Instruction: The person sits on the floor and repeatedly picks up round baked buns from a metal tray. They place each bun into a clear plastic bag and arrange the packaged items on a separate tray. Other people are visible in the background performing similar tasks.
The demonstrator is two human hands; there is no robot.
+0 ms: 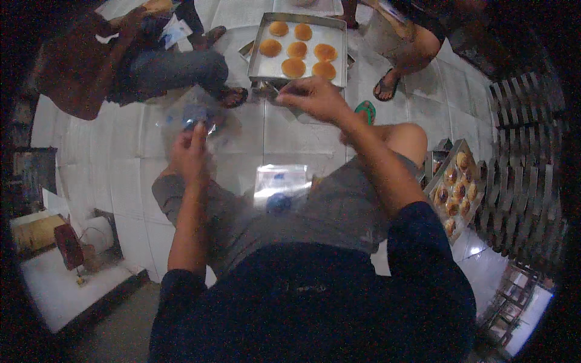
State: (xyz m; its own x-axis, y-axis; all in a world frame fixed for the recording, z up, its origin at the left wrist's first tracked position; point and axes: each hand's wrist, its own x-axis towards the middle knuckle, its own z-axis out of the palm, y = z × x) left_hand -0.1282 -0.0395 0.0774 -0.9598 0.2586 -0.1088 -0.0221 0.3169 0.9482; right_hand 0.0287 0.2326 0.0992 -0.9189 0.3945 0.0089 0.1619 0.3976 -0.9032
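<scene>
My left hand (191,151) is closed on the edge of a clear plastic bag (186,115) with blue print, held up over the floor. The bag is blurred and see-through. My right hand (311,97) reaches to the near edge of a square metal tray (257,66), its fingers bent together in a pinch. Whether anything small lies between those fingers is hidden. Several round golden buns (296,49) sit apart from each other on the tray. More clear bags (280,187) with blue print lie flat on my lap.
One person in jeans (169,72) sits at the far left; another person's sandalled foot (387,85) is at the far right. To my right stands a tray of browned buns (452,187), beside stacked dark metal trays (523,163). A red-brown device (69,245) stands at the left.
</scene>
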